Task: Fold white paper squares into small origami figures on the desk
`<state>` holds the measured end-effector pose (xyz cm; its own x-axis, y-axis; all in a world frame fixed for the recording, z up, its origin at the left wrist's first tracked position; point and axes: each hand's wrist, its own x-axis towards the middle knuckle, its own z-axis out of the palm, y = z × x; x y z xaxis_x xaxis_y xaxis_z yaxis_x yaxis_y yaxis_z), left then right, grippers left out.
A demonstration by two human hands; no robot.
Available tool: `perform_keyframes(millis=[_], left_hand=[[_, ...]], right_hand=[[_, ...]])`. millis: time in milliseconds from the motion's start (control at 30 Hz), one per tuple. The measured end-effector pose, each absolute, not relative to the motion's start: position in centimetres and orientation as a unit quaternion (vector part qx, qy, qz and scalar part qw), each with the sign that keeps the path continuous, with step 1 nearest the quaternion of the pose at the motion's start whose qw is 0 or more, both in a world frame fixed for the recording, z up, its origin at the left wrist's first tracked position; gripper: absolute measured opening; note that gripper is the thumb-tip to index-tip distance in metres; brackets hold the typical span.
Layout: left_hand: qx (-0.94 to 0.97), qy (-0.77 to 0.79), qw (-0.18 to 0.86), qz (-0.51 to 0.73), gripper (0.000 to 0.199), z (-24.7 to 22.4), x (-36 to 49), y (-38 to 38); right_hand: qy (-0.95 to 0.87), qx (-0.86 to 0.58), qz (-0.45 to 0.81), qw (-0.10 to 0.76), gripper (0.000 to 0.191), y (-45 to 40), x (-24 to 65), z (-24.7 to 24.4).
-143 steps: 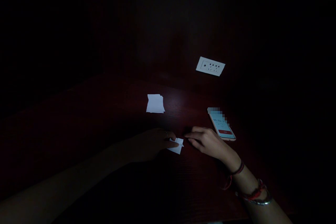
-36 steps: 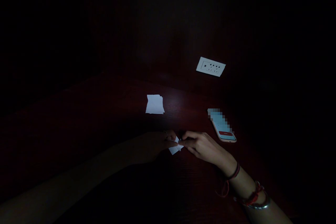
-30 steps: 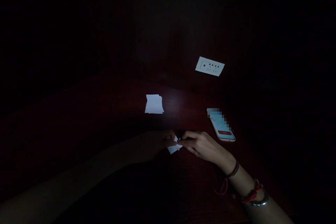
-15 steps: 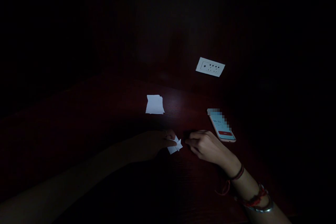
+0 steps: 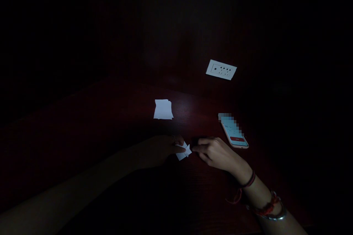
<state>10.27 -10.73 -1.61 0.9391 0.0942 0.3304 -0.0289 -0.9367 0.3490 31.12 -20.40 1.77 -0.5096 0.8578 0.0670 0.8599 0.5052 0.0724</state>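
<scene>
A small folded piece of white paper lies under the fingers of my left hand, which pinches it with the thumb on top. One corner of the paper forms pointed flaps on the right. Just right of those flaps is my right hand, its fingers curled together and the fingertips close to the paper. Shadow hides whether anything sits between the right fingertips. Farther back on the dark red table rests a small stack of white paper sheets.
A phone with a lit screen lies to the right of my right hand. On the wall behind the table is a white power socket. Most of the surroundings are too dark to make out.
My right hand has shifted slightly left, so its fingertips are nearer the folded paper. My left hand keeps its pinch on the paper, nearly still.
</scene>
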Motion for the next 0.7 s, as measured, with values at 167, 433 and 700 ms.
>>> perform_keyframes(millis=[167, 433, 700], left_hand=[[0.980, 0.023, 0.121, 0.157, 0.053, -1.85, 9.87, -10.44], [0.985, 0.030, 0.060, 0.157, 0.054, -1.97, 10.05, -10.66], [0.980, 0.021, 0.087, 0.179, 0.053, -2.05, 9.93, -10.46]], right_hand=[[-0.858, -0.510, -0.054, 0.031, 0.029, -20.44, 31.19, 1.81], [-0.863, -0.503, -0.032, 0.027, 0.036, -20.31, 30.94, 1.49], [-0.861, -0.507, -0.016, 0.031, 0.035, -20.31, 30.85, 1.60]])
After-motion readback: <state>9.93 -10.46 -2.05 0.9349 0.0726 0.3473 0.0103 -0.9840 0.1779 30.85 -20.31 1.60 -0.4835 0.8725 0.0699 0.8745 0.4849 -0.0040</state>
